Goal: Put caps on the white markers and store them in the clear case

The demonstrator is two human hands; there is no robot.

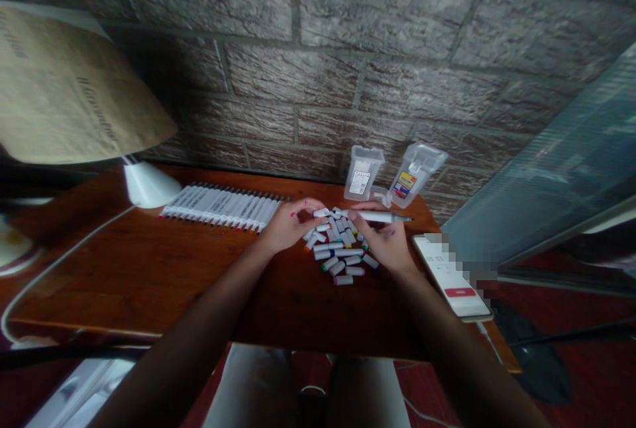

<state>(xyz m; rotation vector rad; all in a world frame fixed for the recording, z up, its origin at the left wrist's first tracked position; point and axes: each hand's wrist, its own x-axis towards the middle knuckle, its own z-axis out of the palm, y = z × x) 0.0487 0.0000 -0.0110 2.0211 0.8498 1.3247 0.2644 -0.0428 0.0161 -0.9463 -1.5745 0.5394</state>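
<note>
My right hand [385,242] is closed around a white marker [377,216], held level with its dark tip pointing right. Between the thumb and fingers of my left hand [293,224] is a white marker cap [320,213], close to the marker's left end. Whether cap and marker touch, I cannot tell. Beneath and in front of both hands lies a loose pile of marker caps [342,261] with differently coloured ends. To the left, a long row of uncapped white markers [218,206] lies side by side on the wooden table [199,282].
Two clear plastic containers [364,173] stand against the stone wall, behind the pile. A phone [454,279] lies at the right table edge. At the left stands a lamp [149,183] with a paper shade, its white cord [69,256] crossing the table.
</note>
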